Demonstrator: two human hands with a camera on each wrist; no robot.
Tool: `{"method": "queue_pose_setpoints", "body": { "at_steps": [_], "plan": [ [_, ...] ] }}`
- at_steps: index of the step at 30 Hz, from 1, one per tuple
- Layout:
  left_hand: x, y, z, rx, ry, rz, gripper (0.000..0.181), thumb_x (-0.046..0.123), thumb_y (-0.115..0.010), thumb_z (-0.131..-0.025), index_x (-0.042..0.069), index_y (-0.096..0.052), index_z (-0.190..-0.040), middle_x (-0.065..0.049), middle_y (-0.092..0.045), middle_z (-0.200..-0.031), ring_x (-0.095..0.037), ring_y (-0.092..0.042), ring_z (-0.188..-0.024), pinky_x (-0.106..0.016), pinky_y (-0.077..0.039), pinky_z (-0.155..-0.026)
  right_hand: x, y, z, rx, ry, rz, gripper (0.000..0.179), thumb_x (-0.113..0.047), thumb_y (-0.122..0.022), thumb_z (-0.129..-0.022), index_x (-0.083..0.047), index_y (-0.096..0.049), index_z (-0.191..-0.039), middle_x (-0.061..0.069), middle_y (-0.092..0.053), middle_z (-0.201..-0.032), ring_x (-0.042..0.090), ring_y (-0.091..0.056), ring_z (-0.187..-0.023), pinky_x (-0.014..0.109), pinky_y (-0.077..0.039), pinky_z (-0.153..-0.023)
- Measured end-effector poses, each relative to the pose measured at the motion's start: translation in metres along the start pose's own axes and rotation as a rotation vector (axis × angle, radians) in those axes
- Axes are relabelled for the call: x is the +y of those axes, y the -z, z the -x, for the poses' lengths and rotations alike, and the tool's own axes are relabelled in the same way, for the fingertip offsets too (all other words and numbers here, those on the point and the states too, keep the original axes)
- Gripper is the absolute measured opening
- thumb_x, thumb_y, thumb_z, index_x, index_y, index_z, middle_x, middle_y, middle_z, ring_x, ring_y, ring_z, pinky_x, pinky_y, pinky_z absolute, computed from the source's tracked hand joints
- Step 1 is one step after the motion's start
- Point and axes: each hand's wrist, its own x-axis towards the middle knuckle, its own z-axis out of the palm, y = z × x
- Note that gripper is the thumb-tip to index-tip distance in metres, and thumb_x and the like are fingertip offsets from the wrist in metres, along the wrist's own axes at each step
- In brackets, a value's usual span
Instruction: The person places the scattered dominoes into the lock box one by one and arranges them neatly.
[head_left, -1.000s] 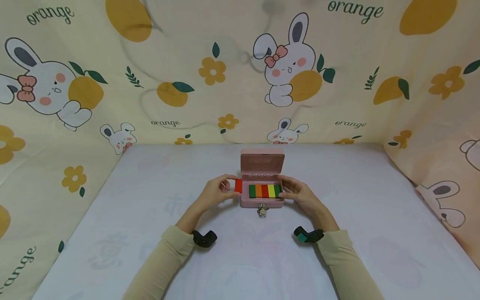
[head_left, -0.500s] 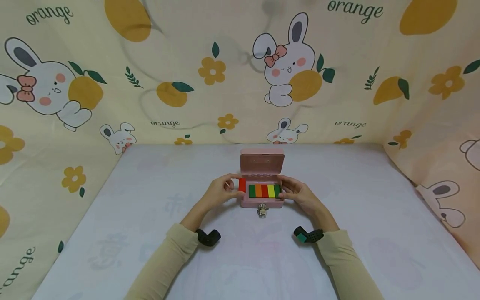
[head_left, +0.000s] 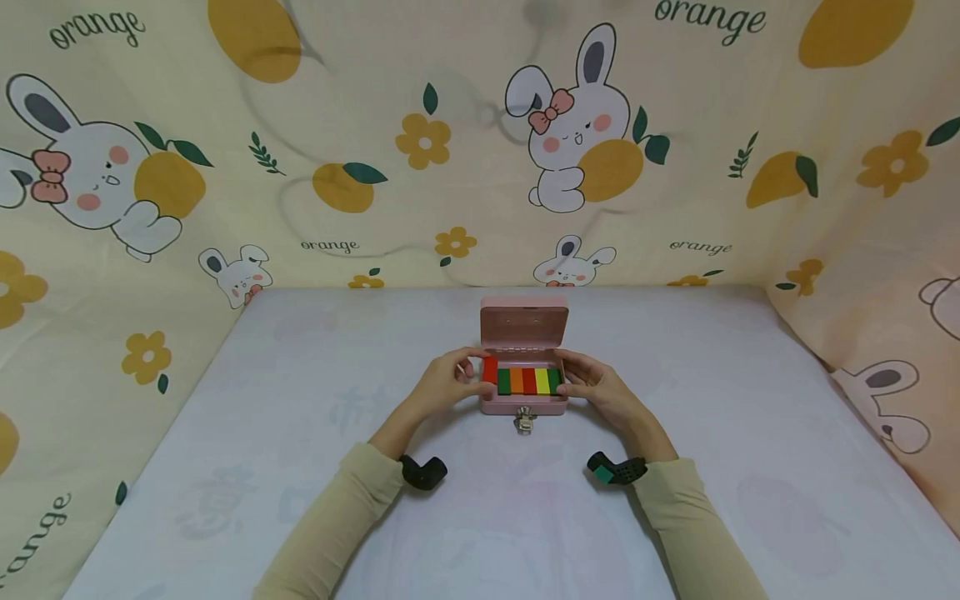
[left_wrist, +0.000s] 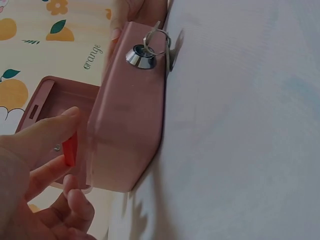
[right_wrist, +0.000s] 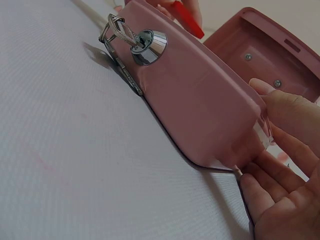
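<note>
My left hand (head_left: 442,385) pinches a red block (head_left: 490,367) between thumb and fingers, upright over the left rim of a pink metal cash box (head_left: 504,408). In the left wrist view the red block (left_wrist: 71,149) is edge-on beside the box wall. Inside the box lies a row of coloured blocks (head_left: 529,382): green, orange, red, yellow and green. My right hand (head_left: 602,390) holds the box's right side. In the right wrist view its thumb (right_wrist: 287,107) is at the rim and the fingers lie along the outer end wall.
The box lid (head_left: 523,327) stands raised at the back. A silver lock (right_wrist: 148,47) with key and ring sticks out of the front wall. Under the box is a white tabletop (head_left: 495,517); a printed cloth (head_left: 465,192) hangs behind it.
My left hand has moved right with the red block, from outside the box's left edge to over its rim. The right hand and the box stay put.
</note>
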Motion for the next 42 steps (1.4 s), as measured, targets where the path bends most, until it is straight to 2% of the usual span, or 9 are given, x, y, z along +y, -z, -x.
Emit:
{"method": "queue_pose_setpoints", "body": {
  "at_steps": [12,18,19,22,26,29,35,42],
  "plan": [
    [-0.001,-0.006,-0.005,-0.011,0.029,-0.023,0.05,0.023,-0.078,-0.08,0.011,-0.06,-0.125,-0.01,-0.055,-0.083,-0.011,-0.042,-0.067,-0.019,-0.031,-0.06,-0.001,0.0,0.0,0.007,-0.004,-0.01,0.065,-0.004,-0.062,-0.091,-0.004,-0.032,-0.149,0.016,-0.025,-0.16,0.035,-0.021,-0.149,0.017,-0.033,-0.105],
    [-0.002,-0.008,-0.003,-0.009,0.006,-0.059,0.051,0.027,-0.077,-0.082,0.011,-0.058,-0.126,-0.011,-0.058,-0.085,-0.011,-0.045,-0.066,-0.02,-0.034,-0.059,0.001,0.001,0.0,-0.005,0.003,0.003,0.068,-0.008,-0.064,-0.09,-0.003,-0.031,-0.149,0.019,-0.024,-0.159,0.037,-0.021,-0.149,0.012,-0.035,-0.103],
    [-0.003,-0.008,-0.003,-0.007,-0.016,-0.073,0.051,0.029,-0.076,-0.082,0.01,-0.058,-0.126,-0.01,-0.058,-0.084,-0.01,-0.045,-0.065,-0.02,-0.034,-0.059,0.001,0.002,0.0,-0.007,0.004,0.006,0.068,-0.009,-0.065,-0.09,-0.002,-0.031,-0.149,0.019,-0.024,-0.159,0.037,-0.021,-0.149,0.011,-0.035,-0.103],
    [-0.003,-0.009,-0.002,-0.006,-0.025,-0.079,0.05,0.031,-0.075,-0.083,0.011,-0.058,-0.125,-0.006,-0.056,-0.082,-0.01,-0.045,-0.064,-0.02,-0.034,-0.058,0.002,0.002,-0.001,-0.01,0.01,0.006,0.07,-0.01,-0.066,-0.089,-0.002,-0.031,-0.149,0.02,-0.024,-0.159,0.037,-0.021,-0.148,0.01,-0.036,-0.102],
    [-0.003,-0.012,-0.004,-0.012,0.026,-0.101,0.05,0.028,-0.075,-0.083,0.014,-0.057,-0.126,-0.006,-0.056,-0.083,-0.011,-0.044,-0.065,-0.021,-0.032,-0.058,0.002,0.002,-0.001,-0.011,0.012,-0.003,0.07,-0.01,-0.067,-0.089,-0.001,-0.031,-0.149,0.02,-0.024,-0.159,0.037,-0.021,-0.148,0.009,-0.036,-0.102],
    [-0.004,-0.013,-0.007,-0.016,0.054,-0.143,0.051,0.029,-0.075,-0.083,0.015,-0.056,-0.127,-0.006,-0.056,-0.084,-0.012,-0.044,-0.067,-0.021,-0.03,-0.058,0.001,0.002,0.0,-0.012,0.017,0.003,0.071,-0.011,-0.067,-0.089,0.0,-0.03,-0.149,0.021,-0.023,-0.159,0.039,-0.02,-0.148,0.009,-0.036,-0.102],
    [-0.002,-0.013,-0.008,-0.028,0.062,-0.231,0.051,0.033,-0.074,-0.083,0.016,-0.055,-0.128,-0.002,-0.052,-0.083,-0.012,-0.043,-0.071,-0.022,-0.029,-0.058,0.0,0.003,0.001,-0.019,0.031,0.021,0.071,-0.011,-0.065,-0.09,0.002,-0.028,-0.149,0.025,-0.022,-0.158,0.042,-0.019,-0.147,0.008,-0.036,-0.101],
    [-0.001,-0.013,-0.01,-0.06,0.097,-0.366,0.049,0.039,-0.071,-0.084,0.022,-0.054,-0.126,-0.002,-0.051,-0.083,-0.015,-0.046,-0.072,-0.025,-0.03,-0.057,0.0,0.002,0.0,-0.009,0.021,0.007,0.069,-0.009,-0.066,-0.089,0.0,-0.031,-0.148,0.021,-0.024,-0.158,0.039,-0.02,-0.148,0.011,-0.035,-0.103]
  ]
}}
